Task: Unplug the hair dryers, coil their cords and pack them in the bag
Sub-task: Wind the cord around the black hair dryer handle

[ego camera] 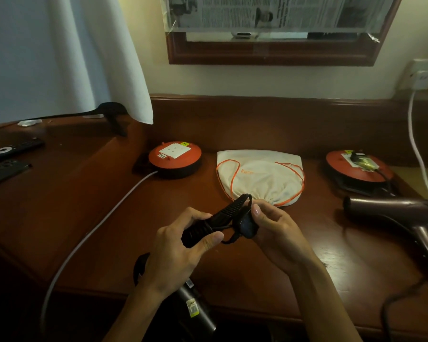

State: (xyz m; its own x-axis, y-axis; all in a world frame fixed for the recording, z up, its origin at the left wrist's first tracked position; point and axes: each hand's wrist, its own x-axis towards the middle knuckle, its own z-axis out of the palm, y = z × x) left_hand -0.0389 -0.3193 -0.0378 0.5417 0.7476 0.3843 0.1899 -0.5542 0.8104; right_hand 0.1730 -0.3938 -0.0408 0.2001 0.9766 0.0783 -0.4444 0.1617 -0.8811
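Observation:
My left hand grips a coiled bundle of black cord over the wooden desk. My right hand pinches the black plug at the bundle's end, with a cord loop arching above it. The black hair dryer this cord belongs to lies under my left wrist at the desk's front edge. A second, dark brown hair dryer lies at the right; its plug sits in the right orange socket reel. The white drawstring bag with orange cords lies flat just beyond my hands.
A left orange socket reel with an empty socket trails a white cable toward the front edge. Remotes lie at far left. A white cable hangs from the wall outlet. A white curtain hangs at upper left.

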